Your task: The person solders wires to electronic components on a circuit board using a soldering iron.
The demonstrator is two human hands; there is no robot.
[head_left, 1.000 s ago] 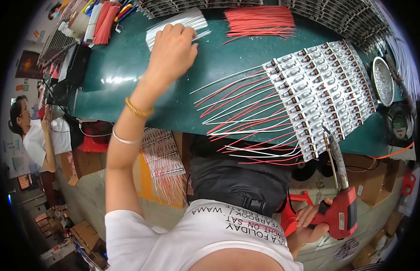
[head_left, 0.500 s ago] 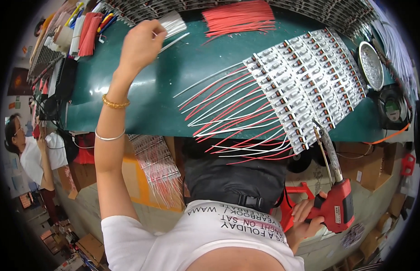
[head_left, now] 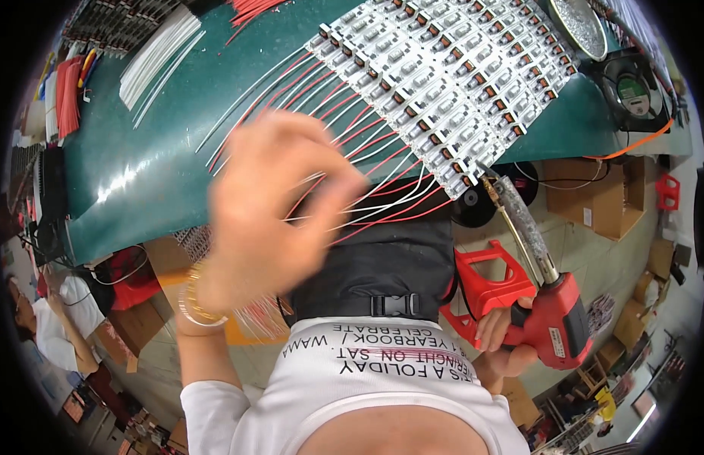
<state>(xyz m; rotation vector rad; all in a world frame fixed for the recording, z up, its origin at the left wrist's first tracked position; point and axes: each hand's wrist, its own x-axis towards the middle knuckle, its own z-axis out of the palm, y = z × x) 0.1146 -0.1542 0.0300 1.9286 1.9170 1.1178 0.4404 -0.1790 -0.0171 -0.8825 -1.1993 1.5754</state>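
My right hand (head_left: 507, 345) is wrapped round the grip of a red soldering gun (head_left: 568, 322). Its long metal barrel and thin feed tube reach up to the near corner of a sheet of white circuit boards (head_left: 435, 83). Red and white wires (head_left: 378, 163) trail from the left edge of that sheet, over the table edge. My left hand (head_left: 280, 201), smeared by motion, is above these wires with thumb and fingers curled together in a pinch. Whatever lies between its fingertips cannot be made out.
On the green table (head_left: 125, 178) lie a bundle of white wires (head_left: 159, 57) and a bundle of red wires (head_left: 253, 9). A round metal dish (head_left: 583, 30) and a black fan (head_left: 632, 95) stand at the right. Below are a red stool (head_left: 496, 277) and a cardboard box (head_left: 594, 197). Another person sits at far left.
My left hand has come from the white wire bundle at the back toward me, over the trailing wires. The view has shifted; the soldering gun stays at the boards' near corner.
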